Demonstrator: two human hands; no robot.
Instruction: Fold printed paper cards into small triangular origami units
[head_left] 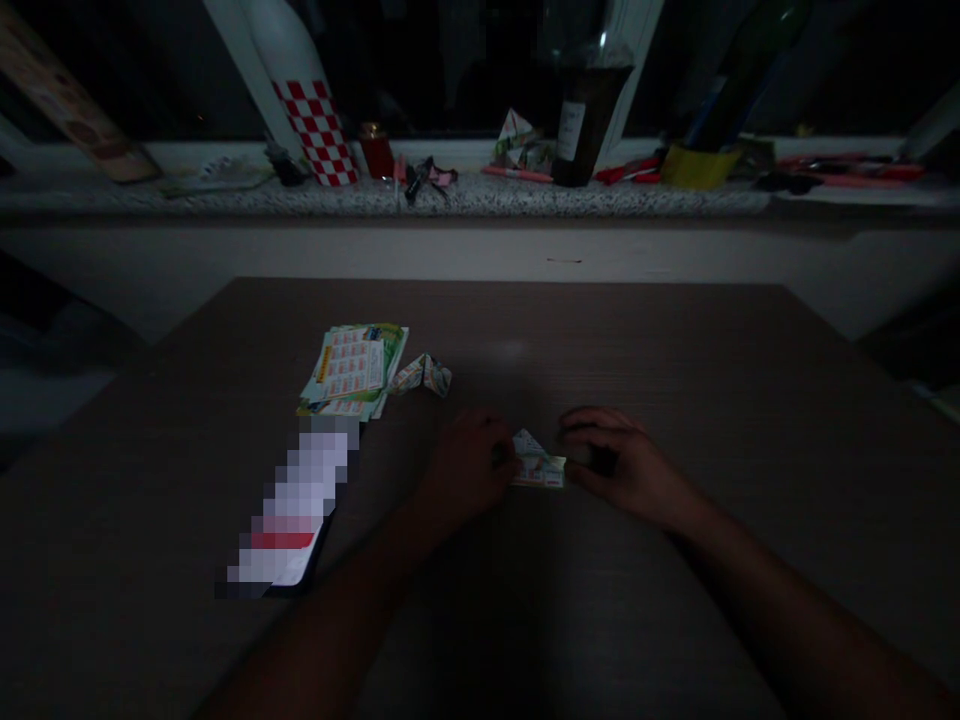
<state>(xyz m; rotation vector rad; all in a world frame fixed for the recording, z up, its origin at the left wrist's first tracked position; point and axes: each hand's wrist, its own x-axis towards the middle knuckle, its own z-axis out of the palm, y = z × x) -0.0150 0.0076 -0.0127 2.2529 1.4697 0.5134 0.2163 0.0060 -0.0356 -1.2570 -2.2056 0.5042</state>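
Observation:
A small piece of printed paper point(541, 476), partly folded with a pointed top, lies on the table between my hands. My left hand point(474, 462) has its fingers curled and its fingertips pinch the paper's left edge, hiding that side. On the other side my right hand point(624, 462) is held with a gap between thumb and fingers; the thumb tip is close to the paper's right end, and whether it touches is hard to tell. Another folded paper piece point(424, 374) stands up and left of my left hand, beside a stack of printed leaflets point(351, 368).
A lit phone point(300, 510), its screen blurred out, lies left of my left arm on the brown table point(675, 350). Along the granite sill point(465, 203) stand a checkered bottle point(319, 130), a dark container point(589, 125) and a green bottle point(739, 80) in a yellow holder.

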